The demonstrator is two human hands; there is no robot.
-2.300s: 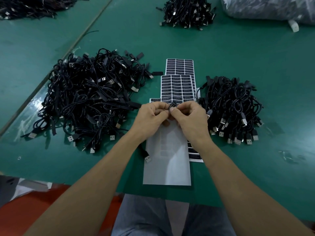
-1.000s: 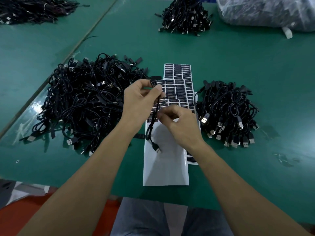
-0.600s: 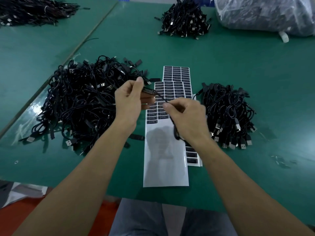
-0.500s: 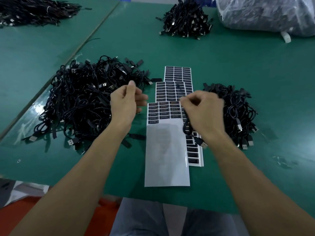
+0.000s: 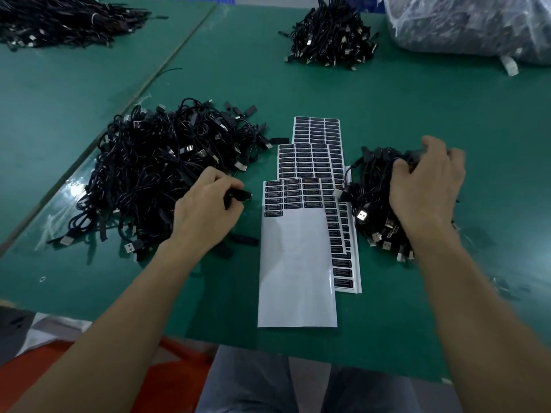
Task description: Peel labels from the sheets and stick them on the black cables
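Observation:
A big heap of black cables (image 5: 155, 177) lies on the left of the green table. My left hand (image 5: 205, 213) is at its right edge and pinches the plug end of one black cable (image 5: 238, 194). Overlapping label sheets (image 5: 310, 162) lie in the middle. The nearest sheet (image 5: 295, 263) is mostly bare white backing, with several black labels left at its top. My right hand (image 5: 426, 186) rests with spread, loosely bent fingers on a smaller pile of cables (image 5: 375, 204) on the right. What lies under its palm is hidden.
More cable piles sit at the far left (image 5: 65, 19) and far middle (image 5: 331, 34). A clear plastic bag of cables (image 5: 471, 22) is at the far right. The table's near edge (image 5: 268, 350) runs just above my lap. A seam (image 5: 167, 64) divides the table top.
My right hand carried the cable from the middle over to the right pile and now rests there. My left hand dropped to the left heap's edge and took hold of another cable's plug.

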